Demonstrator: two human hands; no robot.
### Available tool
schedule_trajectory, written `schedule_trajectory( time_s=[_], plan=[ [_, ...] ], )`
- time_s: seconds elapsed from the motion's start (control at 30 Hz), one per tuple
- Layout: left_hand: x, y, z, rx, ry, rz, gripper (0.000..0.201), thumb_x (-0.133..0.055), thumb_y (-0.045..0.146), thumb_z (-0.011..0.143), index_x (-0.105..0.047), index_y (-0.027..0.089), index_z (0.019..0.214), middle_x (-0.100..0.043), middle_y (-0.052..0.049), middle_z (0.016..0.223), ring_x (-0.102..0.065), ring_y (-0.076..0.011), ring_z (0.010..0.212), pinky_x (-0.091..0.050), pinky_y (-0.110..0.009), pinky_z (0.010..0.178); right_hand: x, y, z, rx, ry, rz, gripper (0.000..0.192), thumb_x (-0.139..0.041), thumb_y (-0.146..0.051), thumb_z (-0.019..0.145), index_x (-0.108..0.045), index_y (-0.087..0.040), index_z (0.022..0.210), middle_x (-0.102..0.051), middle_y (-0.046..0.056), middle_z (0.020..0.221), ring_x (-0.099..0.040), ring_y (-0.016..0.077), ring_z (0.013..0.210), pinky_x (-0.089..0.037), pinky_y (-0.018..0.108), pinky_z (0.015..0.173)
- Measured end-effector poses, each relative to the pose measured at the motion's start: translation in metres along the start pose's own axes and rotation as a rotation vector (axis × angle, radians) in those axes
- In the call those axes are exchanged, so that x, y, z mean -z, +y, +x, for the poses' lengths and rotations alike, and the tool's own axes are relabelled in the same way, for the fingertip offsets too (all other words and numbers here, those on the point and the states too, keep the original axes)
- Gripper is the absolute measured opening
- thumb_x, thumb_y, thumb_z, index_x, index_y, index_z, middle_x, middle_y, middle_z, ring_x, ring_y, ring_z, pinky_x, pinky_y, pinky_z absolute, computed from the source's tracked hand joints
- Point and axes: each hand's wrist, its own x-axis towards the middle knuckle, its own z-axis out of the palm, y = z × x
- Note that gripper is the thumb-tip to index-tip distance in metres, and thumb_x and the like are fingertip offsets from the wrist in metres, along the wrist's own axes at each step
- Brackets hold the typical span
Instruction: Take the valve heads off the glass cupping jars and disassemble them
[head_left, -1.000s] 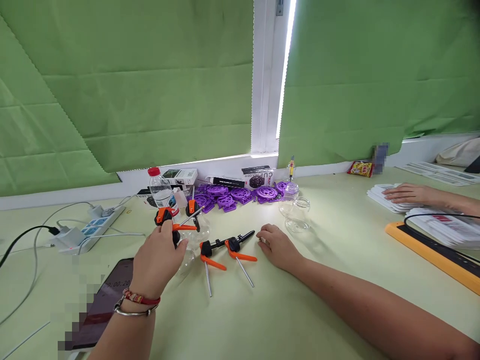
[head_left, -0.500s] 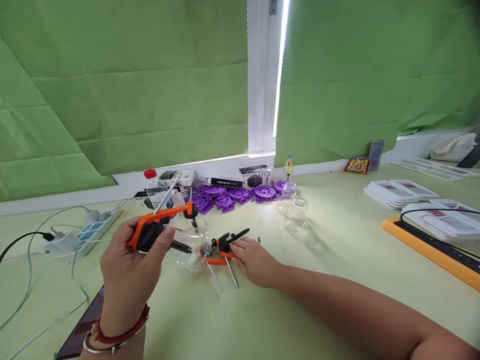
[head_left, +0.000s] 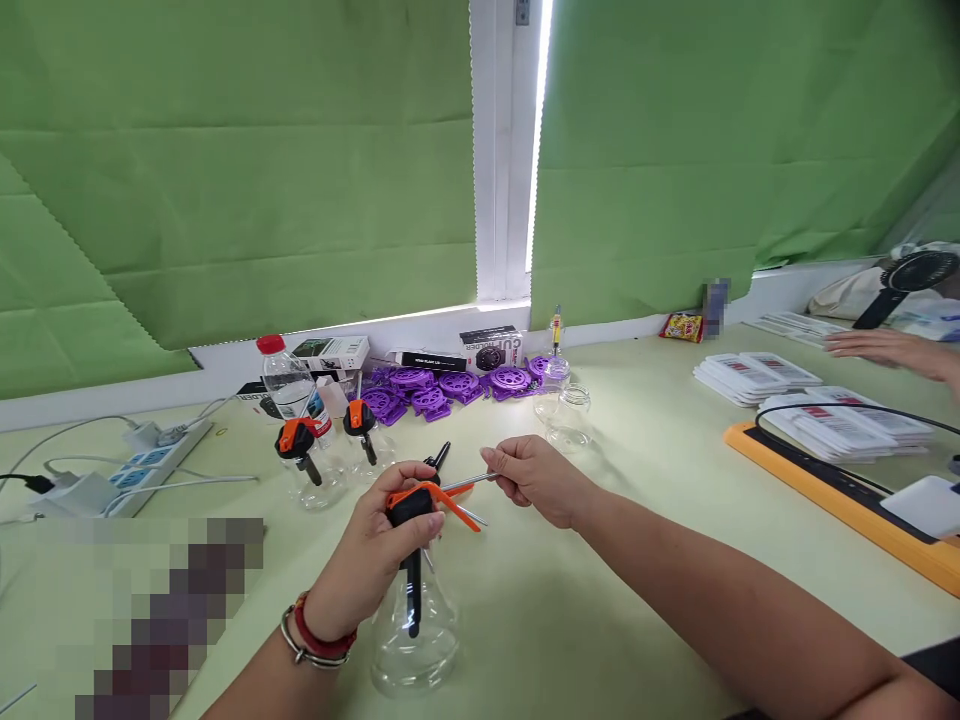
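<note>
My left hand (head_left: pixel 394 545) is closed around the black and orange spray head (head_left: pixel 411 505) over a clear, flask-shaped bottle (head_left: pixel 415 650) that stands upright. The black nozzle (head_left: pixel 414 595) hangs in front of the bottle; whether the head is fixed on the neck I cannot tell. My right hand (head_left: pixel 529 475) pinches the end of a thin silver tube (head_left: pixel 472 483), which runs left behind the head. Just beyond lies another black and orange spray head (head_left: pixel 441 458), partly hidden by my left hand. Two similar bottles (head_left: pixel 307 490) with spray heads stand behind, on the left.
Purple plastic parts (head_left: pixel 435 390) lie along the wall by small boxes (head_left: pixel 491 350). Clear open jars (head_left: pixel 570 425) stand behind my right hand. A power strip (head_left: pixel 161 465) with cables is left; stacked white packs (head_left: pixel 832 425) and an orange-black bar (head_left: pixel 840 500) lie right. Another person's hand (head_left: pixel 885 347) reaches in.
My left hand has moved right and lower, and the bottle under it now stands upright. My right hand has left the spray head on the table and holds a tube. Another person's hand has appeared.
</note>
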Motion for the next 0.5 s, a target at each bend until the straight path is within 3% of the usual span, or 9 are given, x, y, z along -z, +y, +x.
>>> schedule_trajectory(
  time_s=[0.17,0.37,0.5],
  plan=[
    [-0.006,-0.003,0.001,-0.018,0.090,0.010,0.036,-0.073,0.027,0.067,-0.057,0.022,0.099,-0.062,0.000,0.077,-0.056,-0.0140,0.064,-0.045,-0.026,0.061,0.006,0.014,0.002,-0.114,0.010,0.002,0.049,-0.062,-0.061,0.072,-0.050,-0.016,0.055,-0.038,-0.006,0.035,-0.025,0.0040,0.034,-0.014,0.022,0.037],
    [-0.007,-0.009,0.006,0.057,0.070,-0.145,0.035,-0.069,0.027,0.071,-0.053,0.023,0.101,-0.059,0.003,0.067,-0.056,-0.0129,0.056,-0.043,-0.024,0.053,0.009,0.026,0.005,0.152,-0.020,0.177,0.035,-0.077,-0.043,0.063,-0.056,-0.016,0.073,-0.054,-0.005,0.057,-0.043,0.0057,0.047,-0.034,0.022,0.048],
    [-0.004,-0.013,0.010,0.085,0.070,-0.182,0.034,-0.068,0.026,0.072,-0.051,0.022,0.101,-0.058,0.003,0.066,-0.057,-0.0131,0.057,-0.043,-0.024,0.054,0.008,0.033,0.010,0.011,-0.057,0.176,0.042,-0.065,-0.055,0.072,-0.055,-0.015,0.069,-0.053,-0.003,0.049,-0.039,0.0060,0.039,-0.027,0.022,0.040]
  ],
)
